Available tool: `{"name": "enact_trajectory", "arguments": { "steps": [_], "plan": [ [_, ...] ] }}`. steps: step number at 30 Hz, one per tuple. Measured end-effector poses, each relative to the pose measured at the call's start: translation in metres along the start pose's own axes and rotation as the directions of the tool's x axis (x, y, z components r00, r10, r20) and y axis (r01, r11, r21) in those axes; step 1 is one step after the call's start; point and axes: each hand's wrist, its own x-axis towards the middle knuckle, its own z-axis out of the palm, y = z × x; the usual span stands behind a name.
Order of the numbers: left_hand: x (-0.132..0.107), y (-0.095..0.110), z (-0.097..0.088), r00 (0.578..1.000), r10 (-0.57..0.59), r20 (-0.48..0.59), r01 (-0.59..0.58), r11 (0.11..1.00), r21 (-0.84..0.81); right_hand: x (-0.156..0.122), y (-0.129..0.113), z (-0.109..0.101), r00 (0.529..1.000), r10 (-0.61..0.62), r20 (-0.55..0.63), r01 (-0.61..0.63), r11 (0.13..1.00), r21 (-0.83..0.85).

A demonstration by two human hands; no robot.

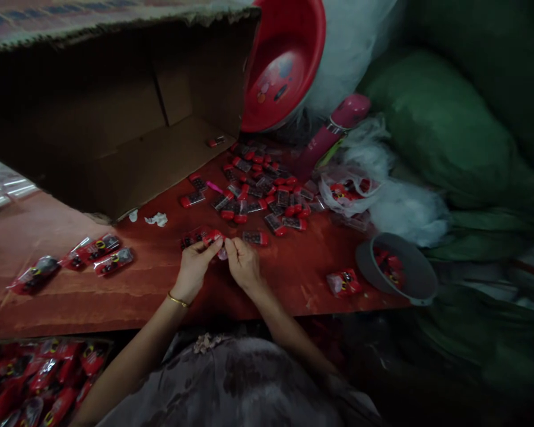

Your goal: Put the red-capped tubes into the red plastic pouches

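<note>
My left hand [194,268], with a gold bracelet at the wrist, pinches a small red printed plastic packet [213,237] near the middle of the table. My right hand [245,264] meets it from the other side, thumb and fingers closed on the clear end of the packet. Just beyond my hands lies a small red-capped clear case with dark contents [255,238]. A loose pile of similar cases [262,190] spreads further back. Several filled red packets [114,261] rest on the table to the left.
An open cardboard box [129,172] lies on its side at the back left, beside a red basin [309,71]. A pink flask [323,139], a plastic bag [349,190] and a grey bucket [367,261] with red packets stand right. One packet [343,283] lies near the bucket. A container of red packets [40,379] is lower left.
</note>
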Motion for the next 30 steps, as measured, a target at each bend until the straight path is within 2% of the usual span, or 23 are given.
{"name": "enact_trajectory", "arguments": {
  "steps": [3, 5, 7, 9, 11, 13, 15, 16, 18, 21, 23, 24, 27, 30],
  "plan": [
    [0.001, 0.001, 0.001, 0.996, -0.061, -0.061, 0.061, 0.998, 0.007, 0.001, 0.015, -0.01, 0.999, -0.014, -0.036, 0.001, 0.944, -0.331],
    [0.002, 0.001, 0.001, 0.996, -0.048, -0.08, 0.051, 0.998, 0.034, -0.003, 0.027, -0.019, 0.999, 0.023, -0.028, -0.033, 0.892, -0.451],
    [0.003, 0.0, 0.001, 0.996, -0.038, -0.08, 0.042, 0.998, 0.047, -0.012, 0.04, -0.03, 0.997, -0.023, 0.068, 0.051, 0.894, -0.446],
    [0.003, -0.002, 0.002, 0.996, -0.042, -0.073, 0.046, 0.998, 0.052, -0.025, 0.05, -0.042, 0.979, -0.133, 0.153, 0.181, 0.914, -0.363],
    [0.003, -0.004, 0.003, 0.996, -0.057, -0.067, 0.061, 0.997, 0.052, -0.037, 0.056, -0.051, 0.975, -0.181, 0.126, 0.212, 0.927, -0.31],
    [0.003, -0.005, 0.005, 0.995, -0.08, -0.067, 0.083, 0.995, 0.047, -0.043, 0.059, -0.053, 0.996, -0.088, 0.016, 0.088, 0.932, -0.352],
    [0.003, -0.006, 0.007, 0.991, -0.105, -0.078, 0.109, 0.993, 0.038, -0.043, 0.058, -0.049, 0.994, 0.079, -0.081, -0.107, 0.89, -0.442],
    [0.003, -0.006, 0.008, 0.989, -0.12, -0.085, 0.123, 0.992, 0.029, -0.04, 0.057, -0.045, 0.983, 0.153, -0.102, -0.183, 0.857, -0.482],
    [0.003, -0.005, 0.009, 0.984, -0.149, -0.098, 0.15, 0.989, 0.005, -0.034, 0.055, -0.037, 0.965, 0.242, -0.095, -0.256, 0.819, -0.514],
    [0.001, -0.002, 0.007, 0.979, -0.18, -0.094, 0.177, 0.984, -0.035, -0.029, 0.051, -0.034, 0.96, 0.274, -0.058, -0.276, 0.889, -0.366],
    [-0.001, -0.002, 0.006, 0.981, -0.176, -0.085, 0.174, 0.984, -0.031, -0.031, 0.047, -0.042, 0.958, 0.286, 0.014, -0.282, 0.952, -0.121],
    [-0.001, -0.002, 0.005, 0.983, -0.166, -0.08, 0.165, 0.986, -0.018, -0.033, 0.044, -0.048, 0.954, 0.289, 0.08, -0.292, 0.956, 0.023],
    [-0.002, -0.003, 0.005, 0.992, -0.116, -0.053, 0.118, 0.992, 0.045, -0.04, 0.032, -0.066, 0.916, 0.275, 0.291, -0.371, 0.858, 0.356],
    [-0.002, -0.006, 0.007, 0.998, -0.059, 0.019, 0.057, 0.995, 0.087, -0.042, 0.02, -0.074, 0.89, 0.27, 0.368, -0.426, 0.783, 0.454]
  ]
}}
